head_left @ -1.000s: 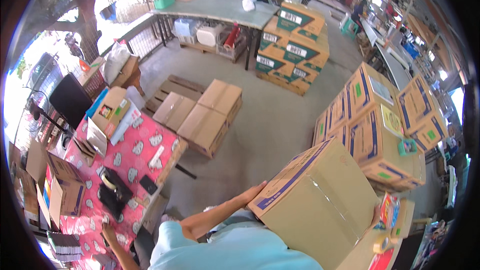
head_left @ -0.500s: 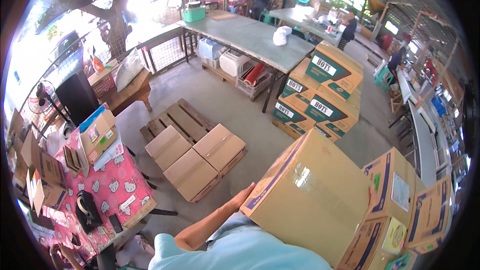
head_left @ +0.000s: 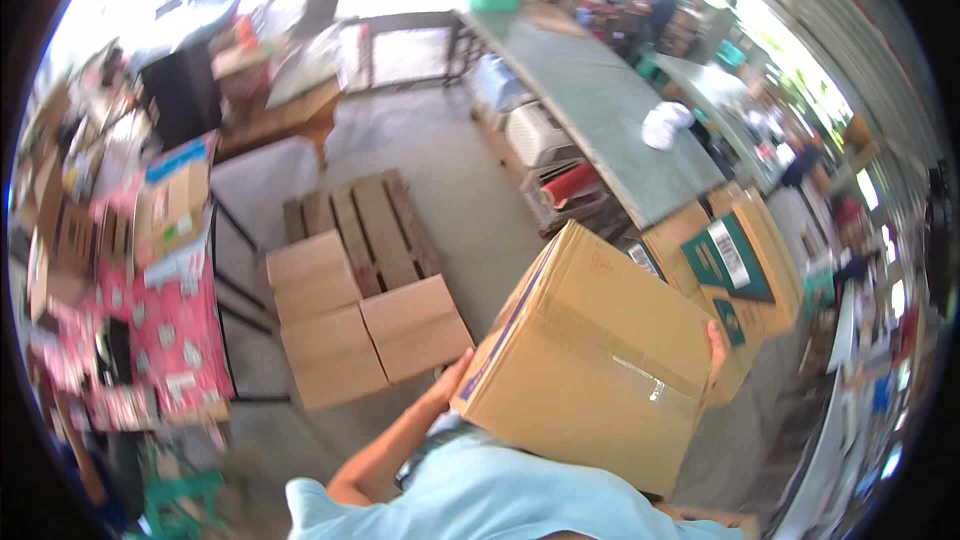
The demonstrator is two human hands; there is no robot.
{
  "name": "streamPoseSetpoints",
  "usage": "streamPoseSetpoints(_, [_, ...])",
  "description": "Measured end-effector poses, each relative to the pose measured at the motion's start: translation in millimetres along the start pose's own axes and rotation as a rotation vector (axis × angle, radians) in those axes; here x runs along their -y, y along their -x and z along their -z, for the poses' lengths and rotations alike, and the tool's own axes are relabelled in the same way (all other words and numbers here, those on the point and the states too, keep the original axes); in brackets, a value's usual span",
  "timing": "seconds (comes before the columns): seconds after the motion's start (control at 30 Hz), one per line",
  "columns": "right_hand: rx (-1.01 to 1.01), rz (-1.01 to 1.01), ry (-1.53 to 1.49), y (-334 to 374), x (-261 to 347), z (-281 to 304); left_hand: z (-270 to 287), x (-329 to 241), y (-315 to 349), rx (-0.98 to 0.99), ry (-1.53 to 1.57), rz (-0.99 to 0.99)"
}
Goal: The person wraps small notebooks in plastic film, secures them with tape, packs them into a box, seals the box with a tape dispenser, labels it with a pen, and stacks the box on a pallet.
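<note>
Warehouse floor [head_left: 450, 180] — wooden pallet [head_left: 365, 230] bearing three boxes; left hand [head_left: 452, 380] and right hand [head_left: 716, 344] are gripping a taped cardboard carton [head_left: 590, 360] — both closed on its sides.

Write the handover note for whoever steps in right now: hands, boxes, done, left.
Left hand: pressed against the near left side of the large cardboard box.
Right hand: gripping its far right edge.
The box is carried tilted at chest height, taped seam up.
Done: three plain cartons sit on the wooden pallet on the floor.
Left: the carried box is not yet set down.
</note>
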State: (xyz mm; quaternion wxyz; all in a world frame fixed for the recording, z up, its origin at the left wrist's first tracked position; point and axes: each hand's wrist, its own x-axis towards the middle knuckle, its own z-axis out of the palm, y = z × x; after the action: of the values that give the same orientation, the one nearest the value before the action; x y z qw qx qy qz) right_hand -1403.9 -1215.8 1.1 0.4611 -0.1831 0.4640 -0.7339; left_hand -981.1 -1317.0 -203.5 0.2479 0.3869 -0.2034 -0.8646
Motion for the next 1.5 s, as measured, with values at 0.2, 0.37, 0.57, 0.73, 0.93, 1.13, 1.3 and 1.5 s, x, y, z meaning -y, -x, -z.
streamPoseSetpoints(0.2, [0.416,-0.459,0.139,-193,-11,-127,-34,-75,-8,-0.336,-0.009,-0.099])
streamPoseSetpoints(0.37, [0.875,-0.506,0.215,-366,-87,-211,-6,-90,-72,-0.542,0.266,-0.182])
streamPoseSetpoints(0.57, [0.977,-0.363,0.367,-559,-179,-283,17,-160,-166,-0.714,0.439,-0.295])
streamPoseSetpoints(0.73, [0.884,-0.701,0.444,-636,-259,-357,74,-216,-238,-0.934,0.354,-0.293])
streamPoseSetpoints(0.93, [0.716,-0.681,0.379,-645,-380,-373,189,-252,-315,-1.181,0.077,-0.383])
streamPoseSetpoints(1.13, [0.709,-0.748,0.373,-698,-543,-319,301,-254,-363,-1.25,-0.076,-0.281])
streamPoseSetpoints(1.3, [0.701,-0.784,0.461,-677,-645,-291,378,-197,-364,-1.302,-0.108,-0.21])
streamPoseSetpoints(1.5, [0.75,-0.91,0.499,-670,-718,-305,413,-169,-369,-1.423,-0.111,-0.039])
